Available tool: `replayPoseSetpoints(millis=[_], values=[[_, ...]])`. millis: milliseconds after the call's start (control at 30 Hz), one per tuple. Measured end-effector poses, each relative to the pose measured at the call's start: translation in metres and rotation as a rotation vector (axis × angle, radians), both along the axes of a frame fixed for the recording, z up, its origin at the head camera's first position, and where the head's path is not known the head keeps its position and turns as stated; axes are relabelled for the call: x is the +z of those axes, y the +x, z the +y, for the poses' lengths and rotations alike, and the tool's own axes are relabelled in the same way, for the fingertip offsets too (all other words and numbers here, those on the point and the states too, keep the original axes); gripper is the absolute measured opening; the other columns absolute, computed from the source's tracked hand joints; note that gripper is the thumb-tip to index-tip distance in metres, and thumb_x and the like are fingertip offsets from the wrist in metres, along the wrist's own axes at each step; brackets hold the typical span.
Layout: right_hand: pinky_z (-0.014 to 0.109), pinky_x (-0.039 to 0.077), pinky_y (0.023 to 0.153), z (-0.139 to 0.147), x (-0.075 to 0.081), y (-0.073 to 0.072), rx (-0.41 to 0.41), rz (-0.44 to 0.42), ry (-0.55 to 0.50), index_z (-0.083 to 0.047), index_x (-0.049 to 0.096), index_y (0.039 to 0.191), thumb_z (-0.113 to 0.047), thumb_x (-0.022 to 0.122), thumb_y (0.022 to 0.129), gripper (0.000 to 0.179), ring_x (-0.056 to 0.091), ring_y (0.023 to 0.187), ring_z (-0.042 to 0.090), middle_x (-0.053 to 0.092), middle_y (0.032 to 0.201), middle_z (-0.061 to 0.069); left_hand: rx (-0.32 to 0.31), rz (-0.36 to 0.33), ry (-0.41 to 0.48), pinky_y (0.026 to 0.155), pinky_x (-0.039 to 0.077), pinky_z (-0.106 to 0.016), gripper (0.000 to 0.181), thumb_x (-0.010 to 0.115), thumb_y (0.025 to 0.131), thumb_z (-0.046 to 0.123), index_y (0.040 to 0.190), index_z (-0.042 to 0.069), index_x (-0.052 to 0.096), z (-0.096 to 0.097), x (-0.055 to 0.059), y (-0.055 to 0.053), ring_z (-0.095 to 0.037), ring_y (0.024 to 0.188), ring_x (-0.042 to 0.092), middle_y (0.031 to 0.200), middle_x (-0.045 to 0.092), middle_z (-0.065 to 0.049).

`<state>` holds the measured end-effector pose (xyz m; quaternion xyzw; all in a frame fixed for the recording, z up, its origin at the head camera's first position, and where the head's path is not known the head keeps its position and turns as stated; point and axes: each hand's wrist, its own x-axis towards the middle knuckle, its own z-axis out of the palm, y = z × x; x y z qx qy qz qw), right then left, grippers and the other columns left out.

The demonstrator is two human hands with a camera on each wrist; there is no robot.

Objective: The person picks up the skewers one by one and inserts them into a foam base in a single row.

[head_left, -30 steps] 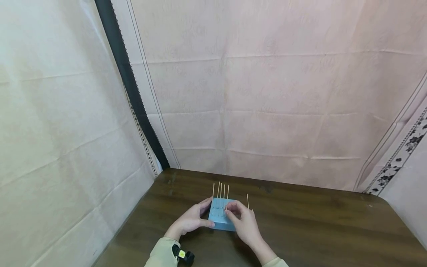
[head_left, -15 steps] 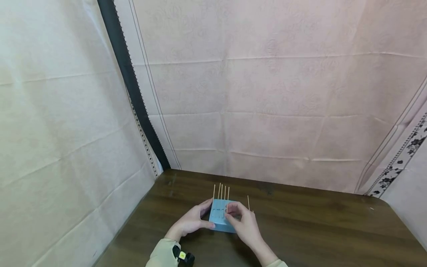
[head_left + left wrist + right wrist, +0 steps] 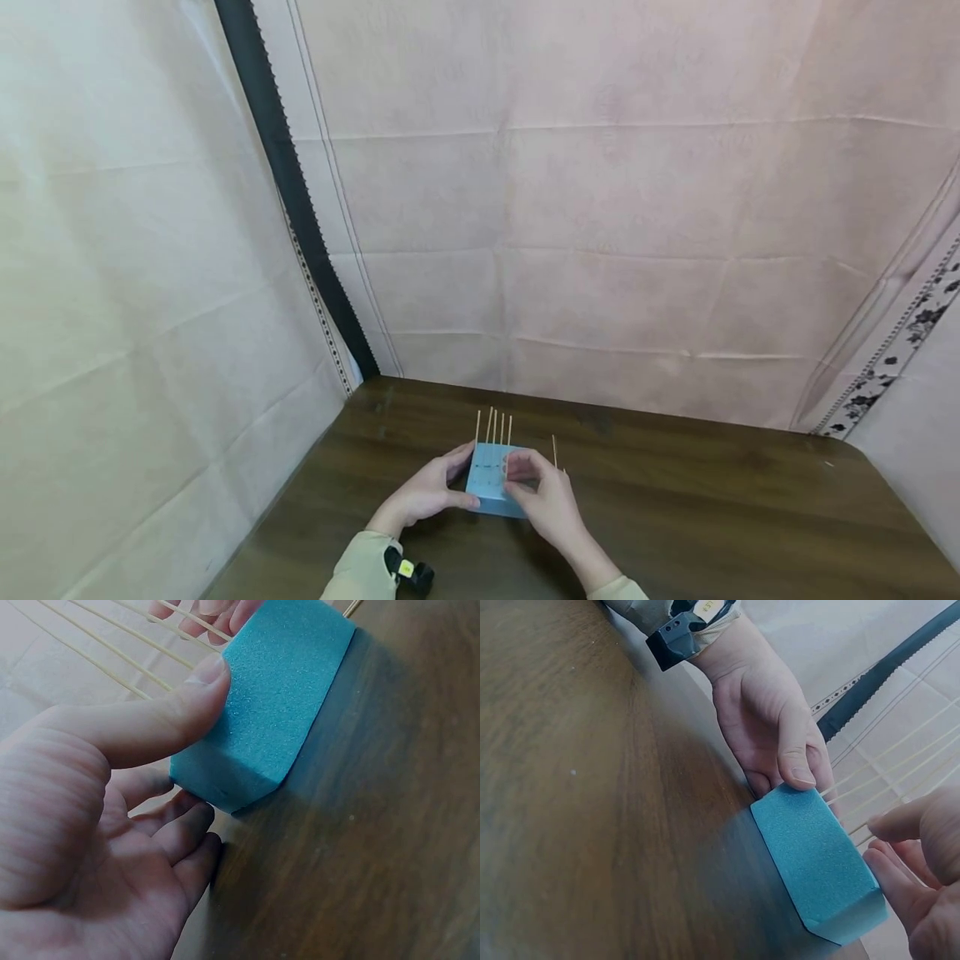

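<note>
The left grip (image 3: 429, 492) is spread just as wide as the corner of the blue block (image 3: 497, 507) that it holds: thumb pressed on the near face, fingers against the left end. The right grip (image 3: 551, 500) is nearly closed, thumb and forefinger pinching one thin stick (image 3: 505, 468) over the block's top; its other fingers are bent beside the block, partly hidden.

The left hand reaches in from the lower left, thumb side up, its pale sleeve (image 3: 362, 568) and a black wrist camera (image 3: 408, 572) behind it. The right hand comes from the lower right, wrist low, fingertips pointing left toward the other hand.

There is one block, sitting on the desk (image 3: 690, 508) between the two grips. Five sticks (image 3: 495, 426) rise from its far part, ahead of both grips, the leftmost just past the left fingertips; the pinched one makes six. Just beyond the right grip, on its right, another stick (image 3: 555, 451) shows, with the tip of one more beside it; their lower ends are hidden by the hand.
</note>
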<state>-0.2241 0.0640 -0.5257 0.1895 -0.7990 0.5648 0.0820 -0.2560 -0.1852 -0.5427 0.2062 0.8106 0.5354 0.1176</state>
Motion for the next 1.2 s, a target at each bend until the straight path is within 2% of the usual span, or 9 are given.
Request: replayPoseSetpoints(millis=[200,533,767,1200], values=[[0.029,0.062,0.091,0.0013,0.0008,-0.0008,0.042,-0.036,-0.038,-0.006,0.070,0.117,0.008,0.082,0.089,0.034,0.072,0.104,0.028,0.074,0.108,0.008,0.005,-0.013,-0.010,0.127,0.025,-0.057,0.102,0.088,0.091,0.026,0.169,0.005,0.026,-0.0005,0.0005,-0.0017,-0.035,0.160,0.027,0.175,0.026,-0.016],[0.031,0.061,0.093,0.0047,-0.0002,0.0000,0.081,-0.077,-0.067,-0.004,0.069,0.121,0.012,0.084,0.085,0.043,0.071,0.109,0.031,0.072,0.114,0.012,0.003,0.000,-0.009,0.126,0.026,-0.058,0.101,0.089,0.091,0.025,0.169,0.005,0.028,0.0006,-0.0007,0.0006,-0.037,0.159,0.029,0.175,0.026,-0.017],[0.033,0.061,0.093,0.0038,0.0013,-0.0027,0.089,-0.063,-0.059,-0.004,0.069,0.121,0.013,0.083,0.085,0.043,0.071,0.110,0.032,0.072,0.113,0.013,0.007,-0.002,-0.017,0.126,0.027,-0.058,0.101,0.088,0.091,0.027,0.169,0.008,0.028,-0.0011,0.0014,-0.0020,-0.036,0.159,0.030,0.175,0.026,-0.016],[0.034,0.061,0.094,0.0032,0.0043,0.0007,0.090,-0.064,-0.057,-0.001,0.069,0.121,0.014,0.082,0.085,0.041,0.071,0.110,0.034,0.072,0.114,0.014,0.010,-0.029,-0.009,0.127,0.026,-0.057,0.101,0.088,0.091,0.028,0.170,0.010,0.027,-0.0018,0.0015,-0.0021,-0.035,0.160,0.028,0.176,0.025,-0.015]])
